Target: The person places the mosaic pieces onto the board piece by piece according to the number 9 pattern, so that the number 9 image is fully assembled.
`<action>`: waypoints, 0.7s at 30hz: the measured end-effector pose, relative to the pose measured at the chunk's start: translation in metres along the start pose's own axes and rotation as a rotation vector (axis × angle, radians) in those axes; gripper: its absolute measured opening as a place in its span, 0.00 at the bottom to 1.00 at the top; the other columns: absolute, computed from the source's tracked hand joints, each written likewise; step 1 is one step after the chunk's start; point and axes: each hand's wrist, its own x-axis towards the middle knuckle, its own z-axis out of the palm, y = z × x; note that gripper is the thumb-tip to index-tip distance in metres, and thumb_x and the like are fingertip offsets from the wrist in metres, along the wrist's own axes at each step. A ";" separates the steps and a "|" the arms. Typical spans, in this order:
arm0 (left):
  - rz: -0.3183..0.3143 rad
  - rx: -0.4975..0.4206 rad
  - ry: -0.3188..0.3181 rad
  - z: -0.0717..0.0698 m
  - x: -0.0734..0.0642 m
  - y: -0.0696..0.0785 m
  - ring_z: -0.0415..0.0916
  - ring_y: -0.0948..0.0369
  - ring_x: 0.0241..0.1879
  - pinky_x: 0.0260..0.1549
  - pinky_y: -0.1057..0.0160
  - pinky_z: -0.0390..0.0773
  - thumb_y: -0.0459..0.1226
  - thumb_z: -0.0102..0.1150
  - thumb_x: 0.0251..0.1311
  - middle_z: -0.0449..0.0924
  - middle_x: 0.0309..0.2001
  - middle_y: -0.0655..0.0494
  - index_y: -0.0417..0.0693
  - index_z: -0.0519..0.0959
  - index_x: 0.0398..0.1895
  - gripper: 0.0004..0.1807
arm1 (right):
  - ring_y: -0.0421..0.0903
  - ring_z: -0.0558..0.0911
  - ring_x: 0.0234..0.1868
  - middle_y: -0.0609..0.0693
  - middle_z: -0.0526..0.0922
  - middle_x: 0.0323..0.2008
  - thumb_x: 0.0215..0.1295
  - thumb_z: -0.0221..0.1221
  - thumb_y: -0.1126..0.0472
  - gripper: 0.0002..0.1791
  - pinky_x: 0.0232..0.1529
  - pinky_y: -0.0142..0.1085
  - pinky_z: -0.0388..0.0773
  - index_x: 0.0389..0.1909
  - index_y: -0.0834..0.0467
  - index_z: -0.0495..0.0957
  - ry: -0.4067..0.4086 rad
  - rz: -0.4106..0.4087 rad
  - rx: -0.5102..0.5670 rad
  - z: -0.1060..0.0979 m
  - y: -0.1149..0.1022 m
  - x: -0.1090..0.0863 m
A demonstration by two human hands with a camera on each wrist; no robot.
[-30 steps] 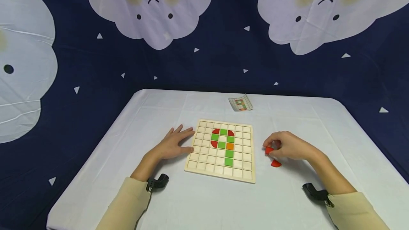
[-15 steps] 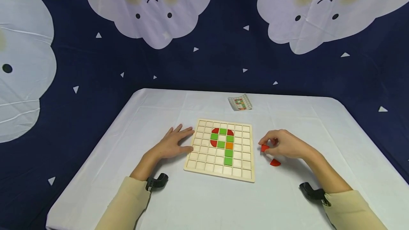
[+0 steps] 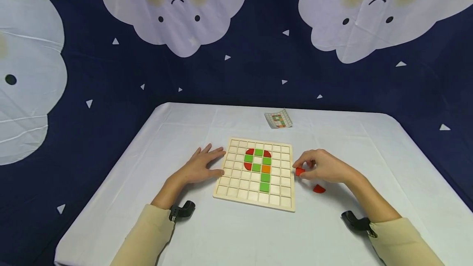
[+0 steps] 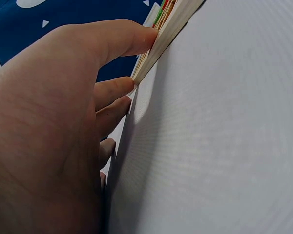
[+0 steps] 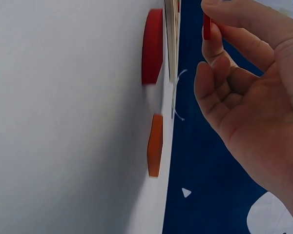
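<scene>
A square wooden grid board (image 3: 242, 194) lies on the table, with red quarter-round, green and orange tiles set in some of its cells. My left hand (image 3: 201, 168) rests at the board's left side, fingers spread and fairly straight. In the left wrist view, its thumb and a fingertip touch the board's edge (image 4: 173, 31). Just off the board's right edge, my right hand (image 3: 325, 167) pinches a red tile (image 3: 300, 171) between thumb and finger. The right wrist view shows that red tile (image 5: 207, 27) edge-on, raised off the table.
A loose red quarter-round tile (image 3: 319, 189) lies on the white-covered table (image 3: 236, 233) beside the right hand. The right wrist view also shows an orange tile (image 5: 156, 146) on the cloth. Behind the board lies a small pattern card (image 3: 278, 119), its corner curled up.
My right hand has moved left with the red tile, from beside the loose red tile to near the board's right edge. My left hand stays in place.
</scene>
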 end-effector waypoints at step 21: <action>-0.008 -0.010 0.007 0.000 -0.001 0.003 0.38 0.52 0.74 0.69 0.48 0.33 0.58 0.59 0.55 0.57 0.72 0.61 0.58 0.66 0.71 0.39 | 0.48 0.75 0.33 0.41 0.79 0.32 0.53 0.71 0.58 0.13 0.33 0.36 0.72 0.42 0.49 0.86 -0.053 -0.117 0.004 0.013 -0.023 0.019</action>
